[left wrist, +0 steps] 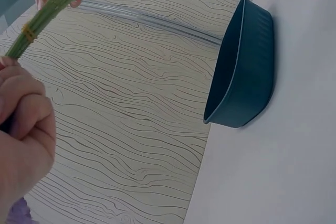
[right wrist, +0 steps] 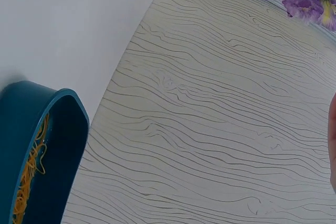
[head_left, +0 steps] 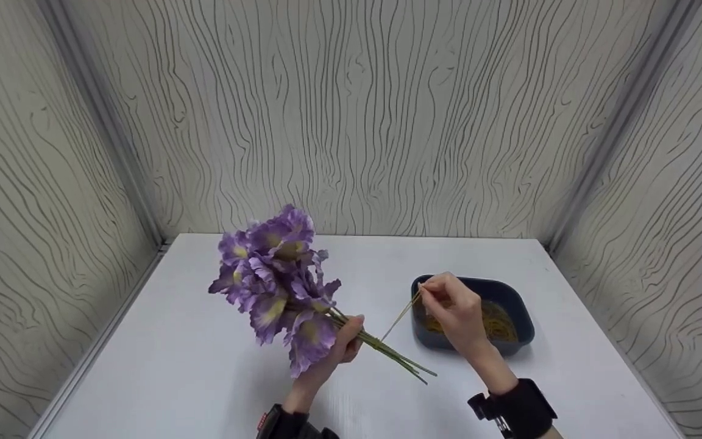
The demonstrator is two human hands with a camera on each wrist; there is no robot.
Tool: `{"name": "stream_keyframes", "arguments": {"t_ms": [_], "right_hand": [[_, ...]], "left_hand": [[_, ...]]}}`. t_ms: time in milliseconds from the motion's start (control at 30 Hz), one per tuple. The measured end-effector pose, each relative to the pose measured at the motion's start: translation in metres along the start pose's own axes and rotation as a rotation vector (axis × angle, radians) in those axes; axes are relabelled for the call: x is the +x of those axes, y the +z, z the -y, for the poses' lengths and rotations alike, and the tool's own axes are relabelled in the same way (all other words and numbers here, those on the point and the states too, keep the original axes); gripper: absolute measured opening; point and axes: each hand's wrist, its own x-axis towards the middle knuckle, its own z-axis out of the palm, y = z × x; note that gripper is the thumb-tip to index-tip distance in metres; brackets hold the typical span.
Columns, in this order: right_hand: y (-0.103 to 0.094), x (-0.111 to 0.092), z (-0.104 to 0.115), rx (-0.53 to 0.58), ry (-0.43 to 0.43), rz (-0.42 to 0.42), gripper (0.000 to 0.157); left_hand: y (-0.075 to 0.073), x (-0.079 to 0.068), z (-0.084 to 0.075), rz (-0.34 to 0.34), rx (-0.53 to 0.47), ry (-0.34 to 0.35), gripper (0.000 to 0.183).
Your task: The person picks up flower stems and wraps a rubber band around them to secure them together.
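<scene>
A bunch of purple flowers with yellow centres leans to the upper left in the head view. My left hand grips its green stems just below the blooms, and the stem ends stick out to the lower right. Between finger and thumb, my right hand pinches a thin yellow rubber band, pulled taut from the stems. In the left wrist view, yellow band turns circle the stems just beyond the left fist. Only an edge of the right hand shows in the right wrist view.
A dark blue-green bin holding many loose yellow rubber bands stands on the white table, below and behind the right hand. Wood-grain patterned panels rise at the back and both sides.
</scene>
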Motion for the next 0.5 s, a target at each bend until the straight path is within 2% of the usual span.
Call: {"name": "stream_keyframes", "arguments": {"t_ms": [100,200,333,500], "right_hand": [[0.002,-0.004,-0.001,0.019,0.031,-0.005,0.028],[0.005,-0.007,-0.002,0.038,0.053,-0.008,0.028],[0.01,-0.012,-0.004,0.056,0.076,-0.015,0.027],[0.016,-0.018,-0.007,0.054,0.083,-0.022,0.027]], "left_hand": [[0.001,0.004,0.007,0.078,-0.044,0.046,0.041],[0.003,0.009,0.011,0.173,-0.052,0.12,0.044],[0.008,0.011,0.013,0.218,-0.137,0.164,0.044],[0.017,0.012,0.009,0.253,-0.252,0.185,0.04]]}}
